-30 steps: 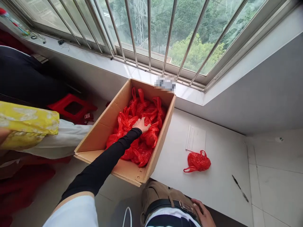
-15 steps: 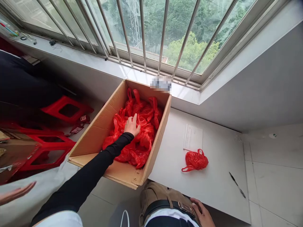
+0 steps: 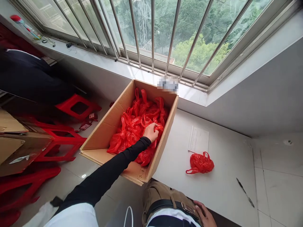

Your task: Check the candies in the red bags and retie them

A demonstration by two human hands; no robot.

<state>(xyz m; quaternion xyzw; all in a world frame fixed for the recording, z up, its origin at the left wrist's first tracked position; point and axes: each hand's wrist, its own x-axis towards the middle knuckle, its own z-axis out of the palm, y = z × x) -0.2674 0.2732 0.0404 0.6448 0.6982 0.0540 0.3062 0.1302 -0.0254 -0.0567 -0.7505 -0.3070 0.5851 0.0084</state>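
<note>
My left hand (image 3: 151,132), in a black sleeve, reaches into an open cardboard box (image 3: 99,134). Its fingers are bent and closed on the top of a red plastic bag (image 3: 160,128) near the box's right side. Several more knotted red bags (image 3: 127,132) fill the box around it; what they contain is hidden. My right hand (image 3: 205,214) rests low beside my belt, with its fingers stretched out and nothing visible in them. Right of the box, a single red plastic bag (image 3: 201,162) with loop handles lies on the white table (image 3: 222,164).
A sheet of paper (image 3: 199,138) and a black pen (image 3: 245,192) lie on the table. Behind the box runs a sill (image 3: 118,67) below a barred window. Red stools (image 3: 78,107) and another cardboard box (image 3: 28,151) stand on the left, near a person in dark clothes (image 3: 28,78).
My left hand has moved right across the bags, and its spread fingers have closed on one. The other person's hand at lower left has gone from view. The view has shifted left.
</note>
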